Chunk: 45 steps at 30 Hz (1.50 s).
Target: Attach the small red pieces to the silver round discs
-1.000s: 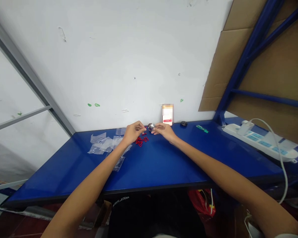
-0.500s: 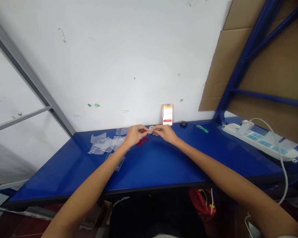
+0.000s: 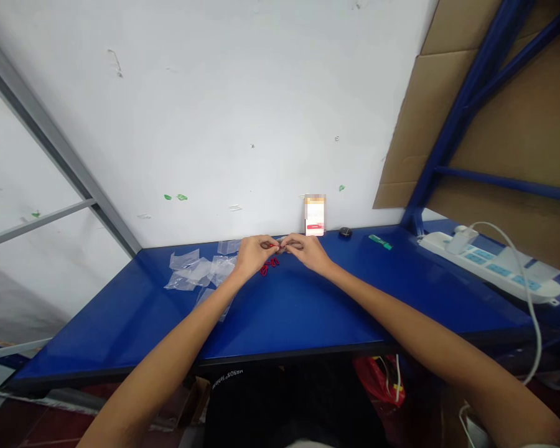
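Note:
My left hand (image 3: 254, 256) and my right hand (image 3: 307, 252) meet at the middle of the blue table (image 3: 289, 317), fingertips close together. Between the fingertips, my left hand pinches a small red link (image 3: 273, 246). My right fingers hold a small silver metal piece (image 3: 282, 249), mostly hidden by the fingers. Whether the two pieces are joined is too small to tell. Just below my left fingers lies a little heap of red links (image 3: 268, 266).
Clear plastic bags (image 3: 191, 271) lie left of my hands. A white card (image 3: 314, 216) leans on the wall behind them, beside a black round object (image 3: 345, 232) and a green strip (image 3: 380, 242). A white power strip (image 3: 490, 267) with a cable lies at right.
My hands have come closer together, and the silver piece, earlier visible on the table, is now almost hidden between my fingers. A red link is now pinched above the heap.

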Available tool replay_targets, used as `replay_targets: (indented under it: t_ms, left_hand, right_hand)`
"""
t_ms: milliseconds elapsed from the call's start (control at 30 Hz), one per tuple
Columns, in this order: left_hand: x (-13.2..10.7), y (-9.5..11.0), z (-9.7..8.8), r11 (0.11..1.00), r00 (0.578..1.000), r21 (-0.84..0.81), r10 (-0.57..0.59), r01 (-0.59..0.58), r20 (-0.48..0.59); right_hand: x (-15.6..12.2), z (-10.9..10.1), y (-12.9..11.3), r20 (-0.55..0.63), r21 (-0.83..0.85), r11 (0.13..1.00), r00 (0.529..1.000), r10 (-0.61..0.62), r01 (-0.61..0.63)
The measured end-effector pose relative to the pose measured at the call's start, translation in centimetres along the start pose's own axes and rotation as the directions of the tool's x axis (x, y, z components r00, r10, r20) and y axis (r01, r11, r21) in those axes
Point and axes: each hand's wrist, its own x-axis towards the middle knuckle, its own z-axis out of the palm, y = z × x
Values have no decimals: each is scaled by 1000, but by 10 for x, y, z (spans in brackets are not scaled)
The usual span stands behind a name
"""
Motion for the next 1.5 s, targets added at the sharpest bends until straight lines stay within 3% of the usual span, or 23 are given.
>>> replay_targets:
  t_ms: [333,667,933,1267,1400,1500]
  left_hand:
    - [1,-12,10,992,1000,-126,19,-20,-4]
    - [4,-15,4,997,999,-73,-22,25,46]
    - [2,-9,6,989,998,-130,-67,66,2]
    - [-2,4,0,995,1000,98,11,-13,13]
    - [1,-1,2,991,996,-102,-85,88,38]
    - [2,-6,6,905,980,-374,-184,200,79]
  right_hand:
    - [-1,3,13,-40,-31,999,999,-36,35]
    - [-2,5,12,-36,-46,998,998,-52,51]
    - [-3,4,10,-21,-203,975,995,-92,86]
    - [-4,6,11,-24,-224,970,994,-103,95]
    - [-3,8,8,-90,-86,996,995,-40,32]
    - [-1,10,3,-155,25,999,987,28,-24]
